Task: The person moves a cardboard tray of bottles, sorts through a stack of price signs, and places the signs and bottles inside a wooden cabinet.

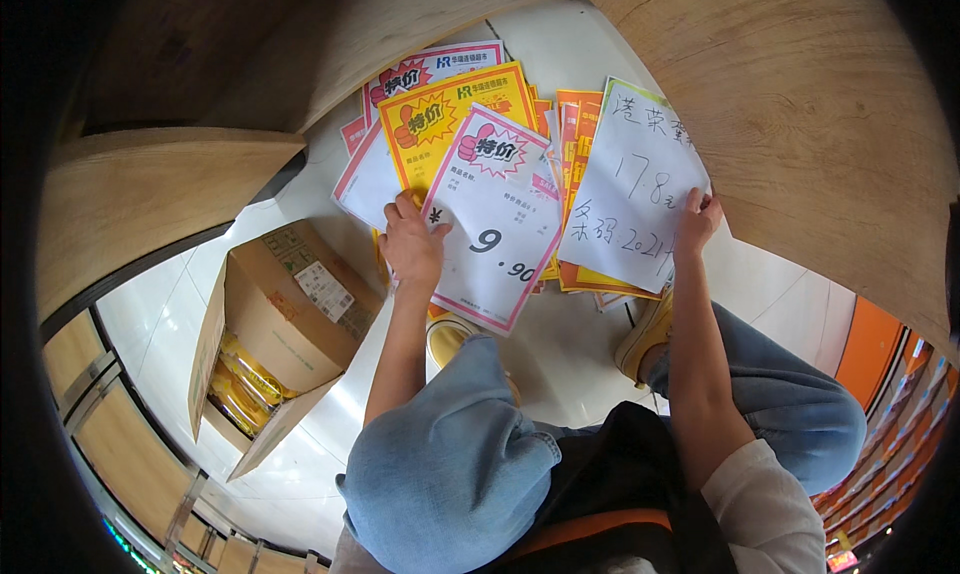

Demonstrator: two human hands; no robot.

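Paper price signs lie in two overlapping piles on the tiled floor. My left hand (414,242) grips the left edge of a white sign with a pink border (487,274), which bears printed writing. Beneath that sign are a yellow sign (442,98), another pink-bordered sign (480,53) and more sheets. My right hand (697,220) pinches the right edge of a white sheet with handwriting (622,221). This sheet covers much of the right pile, where orange and yellow signs (576,135) show along its left side.
An open cardboard box (289,304) holding yellow packaged goods (251,386) stands on the floor at left. Wooden cabinet panels rise at the left (172,199) and right (810,124). My yellow shoes (646,332) are just below the signs. Orange shelving (874,349) stands at far right.
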